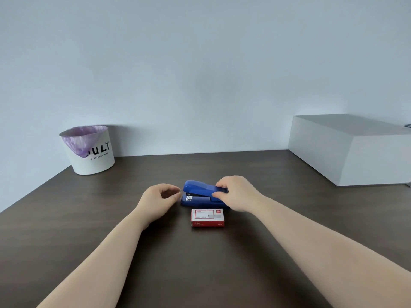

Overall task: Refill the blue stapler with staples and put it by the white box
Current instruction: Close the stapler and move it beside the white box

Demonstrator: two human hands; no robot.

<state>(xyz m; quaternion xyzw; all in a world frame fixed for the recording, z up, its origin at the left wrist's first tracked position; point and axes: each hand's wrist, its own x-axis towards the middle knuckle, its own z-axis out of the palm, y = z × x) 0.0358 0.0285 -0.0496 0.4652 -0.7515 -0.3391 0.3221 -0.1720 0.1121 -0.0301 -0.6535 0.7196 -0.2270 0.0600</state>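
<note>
Centrally, a blue stapler (pixel 201 194) is seen lying on the dark wood-grain tabletop (pixel 266 218), its front end turned toward 9 o'clock and its top arm raised slightly off the base at that end. The rear of the stapler is gripped by the right hand (pixel 236 193): the fingers are laid over the top arm and the thumb is pressed against its near side, so this grip is closed on the stapler. The left hand (pixel 159 202) is held just at 9 o'clock of the stapler's front; its fingers are curled toward the thumb, nothing can be made out between them, and whether the fingertips touch the stapler cannot be told. Both bare forearms are stretched in from the near edge.

Just at 6 o'clock of the stapler, a red and white staple box (pixel 207 217) is set flat on the tabletop, closed, close to the stapler's base.

Well apart, at about 2 o'clock, a large white box (pixel 347 152) is placed against the pale wall. At about 10 o'clock, a white bin (pixel 93 156) lined with a purple bag is stood near the wall, black lettering being printed on its side.
</note>
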